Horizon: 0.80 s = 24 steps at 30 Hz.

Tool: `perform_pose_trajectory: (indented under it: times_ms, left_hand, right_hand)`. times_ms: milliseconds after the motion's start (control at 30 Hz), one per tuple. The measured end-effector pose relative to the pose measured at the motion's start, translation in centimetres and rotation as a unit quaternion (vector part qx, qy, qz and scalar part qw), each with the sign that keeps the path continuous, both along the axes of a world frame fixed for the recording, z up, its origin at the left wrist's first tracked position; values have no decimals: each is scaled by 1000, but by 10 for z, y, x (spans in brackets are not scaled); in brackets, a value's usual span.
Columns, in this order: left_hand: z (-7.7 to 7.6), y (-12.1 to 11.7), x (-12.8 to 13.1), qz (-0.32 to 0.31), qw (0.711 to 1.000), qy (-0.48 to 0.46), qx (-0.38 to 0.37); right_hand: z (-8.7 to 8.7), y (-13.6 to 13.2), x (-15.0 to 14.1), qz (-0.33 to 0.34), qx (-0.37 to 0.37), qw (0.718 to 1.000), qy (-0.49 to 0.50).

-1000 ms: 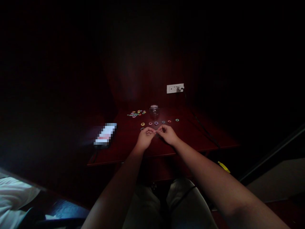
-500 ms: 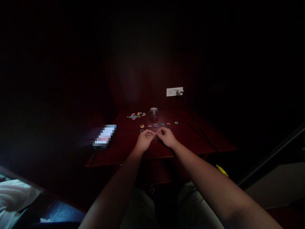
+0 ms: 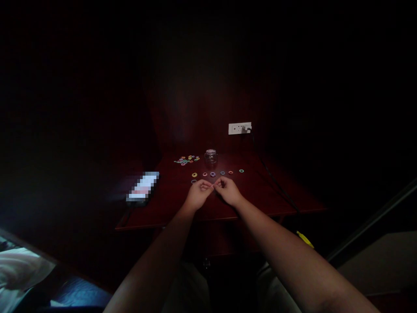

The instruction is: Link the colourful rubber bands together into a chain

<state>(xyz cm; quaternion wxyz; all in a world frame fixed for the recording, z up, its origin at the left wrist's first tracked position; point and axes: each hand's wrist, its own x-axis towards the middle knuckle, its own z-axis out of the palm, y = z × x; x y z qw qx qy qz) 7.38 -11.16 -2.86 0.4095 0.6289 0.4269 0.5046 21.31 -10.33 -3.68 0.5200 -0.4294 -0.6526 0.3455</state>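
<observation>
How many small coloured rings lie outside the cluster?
7 visible. Row, left to right: yellow ring, pink ring, purple ring, blue ring, orange ring, green ring. Dark ring nearer, by the left hand. Others may be hidden or stacked.

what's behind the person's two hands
Beyond the left hand and right hand, a row of small coloured rings lies on the table, with a clear jar farther back. The table directly beneath the hands is covered, so anything lying there cannot be seen.

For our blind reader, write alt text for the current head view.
A person's left hand and right hand pinch a small pink item over a dark red table. Beyond are colorful rings and a clear jar.
</observation>
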Motion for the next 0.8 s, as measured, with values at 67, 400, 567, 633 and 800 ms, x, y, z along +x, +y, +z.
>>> perform_pose_trajectory:
  times_ms: [67, 400, 567, 633, 800]
  left_hand:
    - [-1, 1, 0, 2, 1000, 5, 2]
    - [-4, 5, -1, -2, 1000, 6, 8]
    - [-3, 2, -1, -1, 1000, 6, 8]
    - [-2, 1, -1, -3, 1000, 8, 9]
    - [-1, -2, -1, -5, 1000, 10, 14]
  right_hand:
    - [1, -1, 0, -2, 2, 1000, -1]
    - [1, -1, 1, -2, 8, 1000, -5]
    - [1, -2, 1, 7, 5, 1000, -8]
    - [2, -2, 1, 9, 3, 1000, -7]
    - [2, -3, 1, 14, -2, 1000, -5]
